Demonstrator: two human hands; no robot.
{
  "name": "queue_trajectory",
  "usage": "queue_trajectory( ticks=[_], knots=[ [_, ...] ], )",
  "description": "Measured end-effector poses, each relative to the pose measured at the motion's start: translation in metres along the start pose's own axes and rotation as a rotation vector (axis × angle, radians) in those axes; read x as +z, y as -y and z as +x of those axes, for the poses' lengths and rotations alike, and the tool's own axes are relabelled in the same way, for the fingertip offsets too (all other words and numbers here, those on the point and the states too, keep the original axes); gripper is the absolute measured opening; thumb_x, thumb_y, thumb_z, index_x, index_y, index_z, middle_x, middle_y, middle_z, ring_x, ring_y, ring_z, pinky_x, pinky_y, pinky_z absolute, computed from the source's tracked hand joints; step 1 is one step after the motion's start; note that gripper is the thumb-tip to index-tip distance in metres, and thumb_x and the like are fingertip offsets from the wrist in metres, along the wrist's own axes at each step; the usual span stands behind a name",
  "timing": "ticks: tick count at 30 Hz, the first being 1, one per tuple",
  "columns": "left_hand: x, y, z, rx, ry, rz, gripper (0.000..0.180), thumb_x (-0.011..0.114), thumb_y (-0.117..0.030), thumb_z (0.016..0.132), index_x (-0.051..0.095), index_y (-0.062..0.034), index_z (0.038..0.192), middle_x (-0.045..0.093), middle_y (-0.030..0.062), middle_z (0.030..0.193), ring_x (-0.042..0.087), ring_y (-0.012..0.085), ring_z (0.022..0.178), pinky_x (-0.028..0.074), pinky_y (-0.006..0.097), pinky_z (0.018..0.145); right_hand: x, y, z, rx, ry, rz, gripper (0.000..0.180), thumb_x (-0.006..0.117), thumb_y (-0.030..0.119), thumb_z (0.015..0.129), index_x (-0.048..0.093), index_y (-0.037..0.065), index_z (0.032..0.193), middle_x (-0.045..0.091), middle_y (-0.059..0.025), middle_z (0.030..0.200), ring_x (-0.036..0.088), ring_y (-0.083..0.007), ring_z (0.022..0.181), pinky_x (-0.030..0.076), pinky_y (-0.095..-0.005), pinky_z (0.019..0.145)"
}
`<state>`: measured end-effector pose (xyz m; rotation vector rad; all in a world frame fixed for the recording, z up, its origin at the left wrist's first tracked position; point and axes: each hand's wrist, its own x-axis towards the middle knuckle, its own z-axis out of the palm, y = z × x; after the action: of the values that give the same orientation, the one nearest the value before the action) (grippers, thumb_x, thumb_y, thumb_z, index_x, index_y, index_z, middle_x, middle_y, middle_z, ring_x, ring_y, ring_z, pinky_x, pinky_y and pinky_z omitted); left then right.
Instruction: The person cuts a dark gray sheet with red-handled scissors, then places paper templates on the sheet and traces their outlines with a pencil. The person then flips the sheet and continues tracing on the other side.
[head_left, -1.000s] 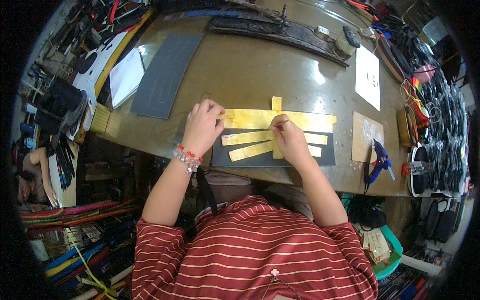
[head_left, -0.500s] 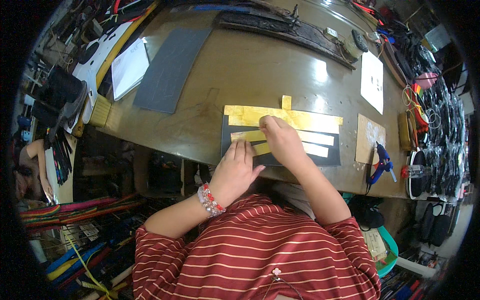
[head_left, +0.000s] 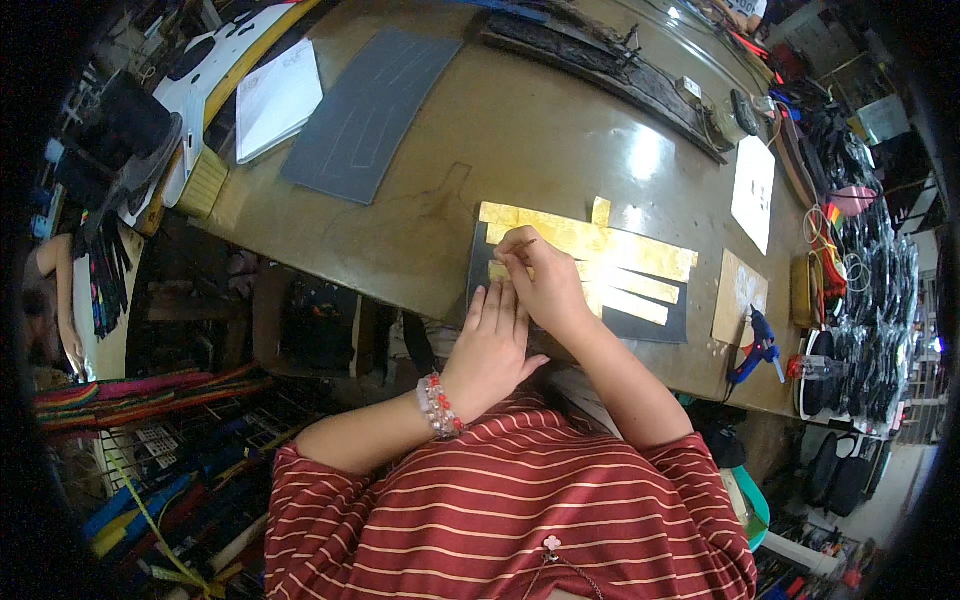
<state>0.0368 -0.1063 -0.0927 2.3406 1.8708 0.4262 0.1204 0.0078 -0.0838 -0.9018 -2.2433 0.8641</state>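
A yellow template (head_left: 640, 247) with long strips and a small tab lies on a dark sheet (head_left: 648, 328) near the table's front edge. My left hand (head_left: 490, 345) rests flat at the left ends of the strips, fingers stretched out together and thumb apart. Just right of it, my right hand (head_left: 552, 295) is pinched around a thin brown pencil-like stick (head_left: 531, 243); most of the stick is hidden by the fingers. The right fingertips are over the template's left part, close to the left fingertips. The stick's lower tip cannot be seen.
A larger dark grey sheet (head_left: 370, 120) with faint lines and white papers (head_left: 280, 100) lie at left. To the right are a blue glue gun (head_left: 757, 348), a brown board (head_left: 735, 285) and a white sheet (head_left: 754, 195). A long dark bar (head_left: 600, 80) crosses the back.
The view has shifted, so the table appears turned. My right hand has moved left along the template, nearer the left hand, and its wrist has turned. The left hand stays flat on the strips.
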Motion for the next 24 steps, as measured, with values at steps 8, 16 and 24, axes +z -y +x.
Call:
queue_trajectory(
  ticks=[8,16,24],
  knots=[
    [0.0,-0.004,0.001,-0.008,0.011,0.061,0.074,0.055,-0.049,0.083,0.045,0.013,0.122,0.042,0.0337,0.128,0.037,0.0422,0.126,0.026,0.05,0.106,0.002,0.001,0.001,0.03,-0.012,0.03,0.013,0.059,0.001,0.084,0.053,0.003,0.095,0.066,-0.0113,0.083,0.068,-0.0253,0.078,0.054,-0.0325,0.068],
    [0.005,-0.002,-0.001,0.004,-0.002,0.049,0.075,0.059,-0.048,0.08,0.045,0.0138,0.12,0.042,0.035,0.126,0.039,0.0451,0.122,0.027,0.051,0.106,-0.003,0.008,-0.007,-0.05,0.105,-0.145,0.011,0.059,0.004,0.083,0.053,0.004,0.093,0.065,-0.0128,0.086,0.066,-0.0278,0.081,0.052,-0.0329,0.068],
    [-0.013,0.004,0.016,0.008,-0.072,0.04,0.06,0.057,-0.037,0.085,0.047,0.0108,0.119,0.053,0.0267,0.117,0.05,0.0353,0.111,0.037,0.044,0.099,-0.041,-0.009,-0.013,0.237,-0.258,0.084,0.01,0.054,0.0,0.088,0.05,0.001,0.097,0.064,-0.0111,0.087,0.065,-0.0176,0.081,0.053,-0.0286,0.068]
  ],
)
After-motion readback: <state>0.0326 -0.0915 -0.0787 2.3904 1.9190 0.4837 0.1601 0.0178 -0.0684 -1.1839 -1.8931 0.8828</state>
